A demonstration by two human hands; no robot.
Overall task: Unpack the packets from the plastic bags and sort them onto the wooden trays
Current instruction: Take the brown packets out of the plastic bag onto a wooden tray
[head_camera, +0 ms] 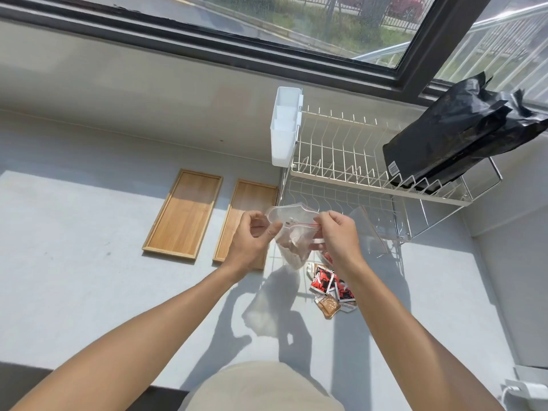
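Both hands hold one clear plastic bag (pixel 292 235) in the air above the counter (pixel 89 277), just in front of the dish rack (pixel 370 173). The left hand (pixel 252 241) is pinched on the left side of the bag mouth and the right hand (pixel 338 235) is pinched on the right end of the red zip strip, so the mouth is pulled apart between them. The bag hangs with its long axis about vertical — opening up, bottom pointing down to the counter — and something brownish sits low inside. Some packets (pixel 332 289) already lie in a small loose heap on the counter below the right wrist, red-black ones and a brown one. The two wooden trays (pixel 184 215) lie side by side at the left, long sides pointing away from the person; both look bare, though the left hand hides part of the nearer one. The risk I judge: if the thin film slips from one pinch, the bag may tip and drop its contents onto the mixed heap — then sorting becomes harder.
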